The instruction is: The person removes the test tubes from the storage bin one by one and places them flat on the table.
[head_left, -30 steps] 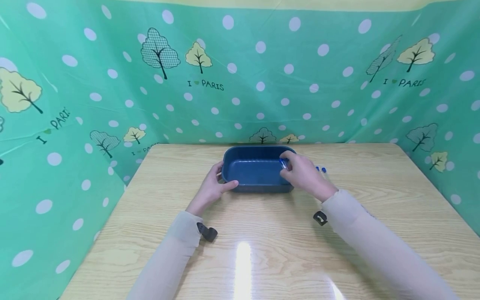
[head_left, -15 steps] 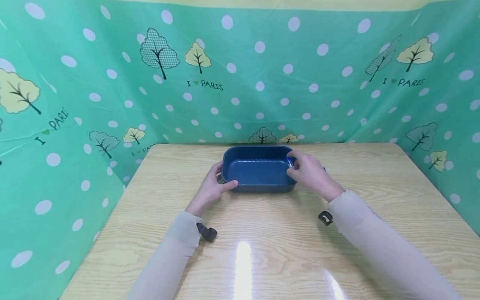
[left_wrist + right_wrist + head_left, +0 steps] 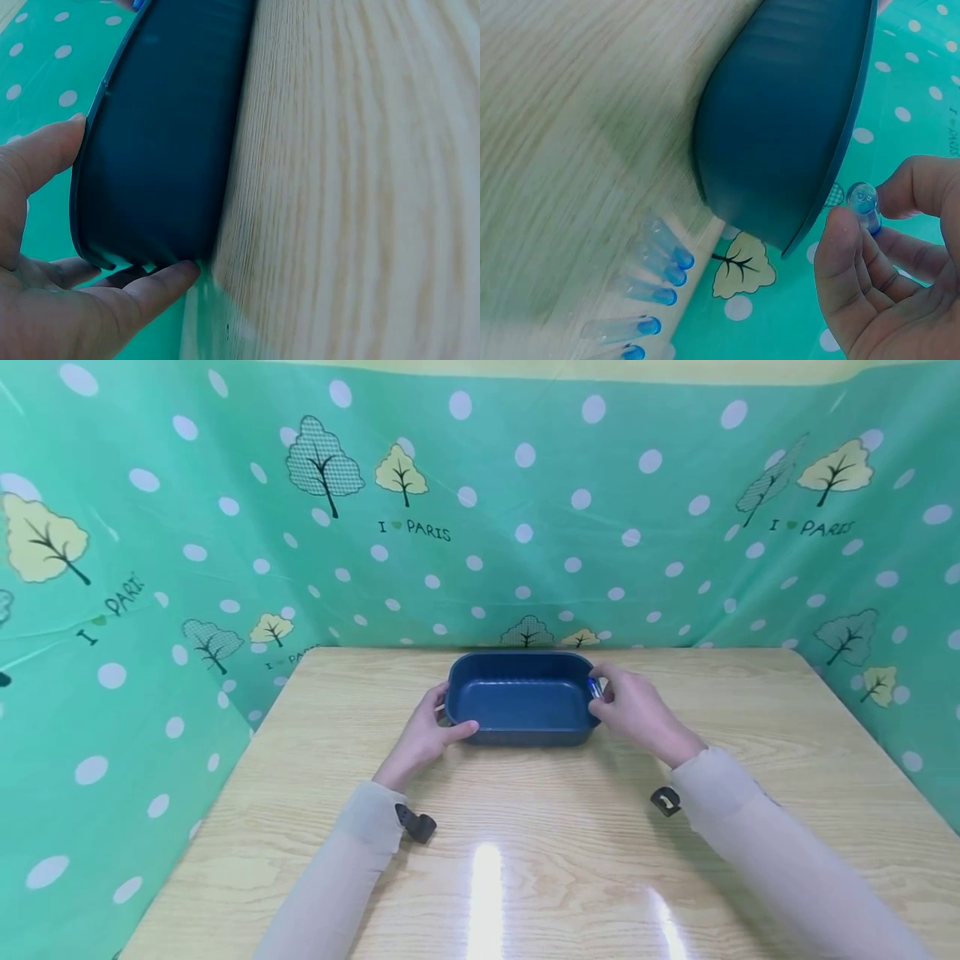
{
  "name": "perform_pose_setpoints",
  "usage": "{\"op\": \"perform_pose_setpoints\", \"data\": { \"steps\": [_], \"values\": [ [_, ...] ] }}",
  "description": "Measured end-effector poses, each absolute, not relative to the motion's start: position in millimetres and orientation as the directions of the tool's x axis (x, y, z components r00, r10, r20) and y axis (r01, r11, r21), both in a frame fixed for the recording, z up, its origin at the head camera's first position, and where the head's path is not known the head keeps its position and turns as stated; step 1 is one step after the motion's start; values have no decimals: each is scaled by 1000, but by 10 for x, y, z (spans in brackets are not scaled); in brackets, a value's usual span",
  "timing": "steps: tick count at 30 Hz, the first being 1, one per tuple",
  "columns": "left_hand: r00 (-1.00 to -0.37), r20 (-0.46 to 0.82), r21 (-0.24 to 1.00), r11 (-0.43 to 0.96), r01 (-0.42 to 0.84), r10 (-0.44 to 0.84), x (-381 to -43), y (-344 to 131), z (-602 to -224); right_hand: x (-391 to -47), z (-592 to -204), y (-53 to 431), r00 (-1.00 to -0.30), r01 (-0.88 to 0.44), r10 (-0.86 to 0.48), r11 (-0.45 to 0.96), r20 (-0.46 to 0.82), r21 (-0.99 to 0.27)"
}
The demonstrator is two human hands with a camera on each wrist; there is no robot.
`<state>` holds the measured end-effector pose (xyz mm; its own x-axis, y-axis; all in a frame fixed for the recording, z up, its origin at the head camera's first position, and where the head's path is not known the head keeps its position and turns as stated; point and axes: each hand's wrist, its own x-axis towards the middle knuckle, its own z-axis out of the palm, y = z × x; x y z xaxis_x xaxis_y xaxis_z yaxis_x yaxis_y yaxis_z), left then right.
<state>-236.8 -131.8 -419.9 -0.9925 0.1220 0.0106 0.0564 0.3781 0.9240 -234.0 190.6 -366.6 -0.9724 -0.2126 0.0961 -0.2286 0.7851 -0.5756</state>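
A dark blue rectangular basin (image 3: 517,737) stands near the back of the wooden table, with nothing visible inside. My left hand (image 3: 426,739) grips its left end, thumb on the rim and fingers against the outer side, as the left wrist view also shows. At the right end, my right hand (image 3: 633,712) pinches a small clear tube (image 3: 864,202) with a blue cap between thumb and fingers. That tube is by the basin's right rim, outside the wall in the right wrist view. Several similar blue-capped tubes (image 3: 646,291) lie in a row on the table beside the basin.
The light wood table (image 3: 555,843) ends at a green polka-dot curtain (image 3: 525,552) close behind the basin. The same curtain hangs along the left and right sides. In the head view my right hand and arm hide the tubes lying on the table.
With the tube in its fingers, my right hand has moved right, from over the basin's inside to its right rim. It now covers the blue caps seen earlier. The left hand stays put.
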Motion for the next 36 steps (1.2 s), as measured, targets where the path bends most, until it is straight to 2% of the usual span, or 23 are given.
{"op": "perform_pose_setpoints", "data": {
  "steps": [10,36],
  "values": [
    [-992,12,922,382,59,124,-2377,-1310,-4195,-2353,-3684,2094,-973,-230,-194,808,124,-542],
    [-993,14,928,369,58,121,-2373,-1308,-4202,-2405,-3819,2458,-990,-139,-124,840,64,-525]
  ]
}}
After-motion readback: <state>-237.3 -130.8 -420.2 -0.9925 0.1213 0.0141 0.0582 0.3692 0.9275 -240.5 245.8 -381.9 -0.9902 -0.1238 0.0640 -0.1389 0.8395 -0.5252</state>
